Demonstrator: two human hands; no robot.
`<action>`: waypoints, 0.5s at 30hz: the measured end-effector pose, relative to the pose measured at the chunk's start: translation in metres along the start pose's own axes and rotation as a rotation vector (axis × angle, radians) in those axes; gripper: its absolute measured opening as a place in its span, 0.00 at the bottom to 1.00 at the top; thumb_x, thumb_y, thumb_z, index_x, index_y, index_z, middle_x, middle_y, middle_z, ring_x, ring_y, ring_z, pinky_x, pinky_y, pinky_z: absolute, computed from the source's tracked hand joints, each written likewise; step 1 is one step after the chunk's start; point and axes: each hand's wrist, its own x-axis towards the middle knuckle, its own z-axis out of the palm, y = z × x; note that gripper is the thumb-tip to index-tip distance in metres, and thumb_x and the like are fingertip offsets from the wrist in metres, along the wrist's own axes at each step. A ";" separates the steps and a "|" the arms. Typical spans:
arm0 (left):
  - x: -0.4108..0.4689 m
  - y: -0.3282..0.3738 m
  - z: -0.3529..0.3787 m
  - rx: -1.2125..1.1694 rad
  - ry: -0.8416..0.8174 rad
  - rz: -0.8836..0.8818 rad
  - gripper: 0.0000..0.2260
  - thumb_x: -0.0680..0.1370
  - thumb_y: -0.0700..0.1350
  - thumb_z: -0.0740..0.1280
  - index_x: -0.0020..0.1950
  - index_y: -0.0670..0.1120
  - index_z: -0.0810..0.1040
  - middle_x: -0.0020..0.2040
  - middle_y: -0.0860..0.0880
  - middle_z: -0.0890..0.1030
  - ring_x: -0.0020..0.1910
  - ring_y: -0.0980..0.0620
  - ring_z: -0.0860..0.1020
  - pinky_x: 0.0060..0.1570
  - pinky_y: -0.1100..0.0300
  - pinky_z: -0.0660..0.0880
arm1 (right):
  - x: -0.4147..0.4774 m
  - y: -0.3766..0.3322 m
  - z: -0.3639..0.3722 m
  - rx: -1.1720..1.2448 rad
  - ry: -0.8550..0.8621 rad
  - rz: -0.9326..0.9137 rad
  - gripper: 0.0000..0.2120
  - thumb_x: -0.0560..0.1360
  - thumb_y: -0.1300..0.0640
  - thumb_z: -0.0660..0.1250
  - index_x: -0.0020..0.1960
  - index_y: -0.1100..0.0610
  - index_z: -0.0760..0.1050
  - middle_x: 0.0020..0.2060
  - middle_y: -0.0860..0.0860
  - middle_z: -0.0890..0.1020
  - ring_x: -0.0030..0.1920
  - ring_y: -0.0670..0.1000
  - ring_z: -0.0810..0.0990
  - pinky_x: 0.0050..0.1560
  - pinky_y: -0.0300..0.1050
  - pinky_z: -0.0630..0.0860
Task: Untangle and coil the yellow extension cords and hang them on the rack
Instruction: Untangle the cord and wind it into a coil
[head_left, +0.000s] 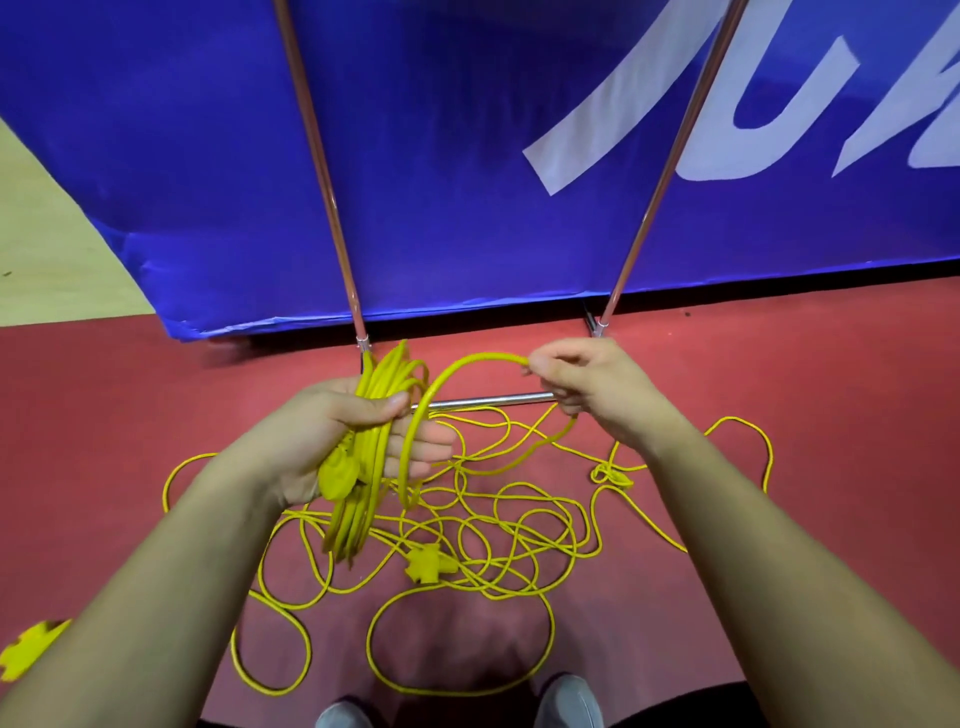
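Observation:
My left hand (332, 436) grips a coil of yellow extension cord (382, 395), several loops gathered in the palm with a yellow plug hanging below it. My right hand (587, 384) pinches a further loop of the same cord (467, 364), which arcs over toward the coil. On the red floor below lies a tangled heap of yellow cord (498, 540) with a yellow multi-outlet socket (426, 564) in its middle and a small knot (613, 475) on the right. The metal rack (498, 399) stands just beyond my hands, its two poles rising upward.
A blue banner (467, 156) with white lettering hangs behind the rack poles. Another yellow socket (31, 647) lies at the lower left edge. My two grey shoes (569, 701) show at the bottom. Pale wooden floor (41, 234) lies at the far left.

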 end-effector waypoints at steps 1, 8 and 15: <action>0.000 -0.001 0.000 0.000 0.001 0.005 0.14 0.72 0.38 0.63 0.56 0.37 0.72 0.49 0.28 0.80 0.46 0.33 0.82 0.40 0.44 0.82 | -0.003 -0.009 0.006 -0.122 -0.028 -0.034 0.06 0.76 0.59 0.70 0.40 0.55 0.83 0.25 0.48 0.70 0.26 0.46 0.64 0.29 0.41 0.58; 0.000 -0.005 0.000 0.075 -0.070 0.058 0.14 0.63 0.45 0.78 0.42 0.40 0.79 0.33 0.39 0.80 0.23 0.47 0.77 0.25 0.58 0.77 | -0.017 -0.058 0.060 -0.398 -0.237 -0.188 0.10 0.71 0.58 0.75 0.36 0.64 0.79 0.21 0.43 0.68 0.25 0.41 0.63 0.27 0.35 0.60; 0.002 0.001 -0.010 -0.214 -0.213 0.159 0.18 0.65 0.42 0.77 0.46 0.43 0.70 0.26 0.50 0.68 0.20 0.58 0.66 0.24 0.64 0.66 | -0.008 -0.006 0.023 -0.470 -0.402 0.034 0.10 0.76 0.55 0.70 0.39 0.60 0.79 0.28 0.44 0.76 0.32 0.41 0.71 0.37 0.39 0.67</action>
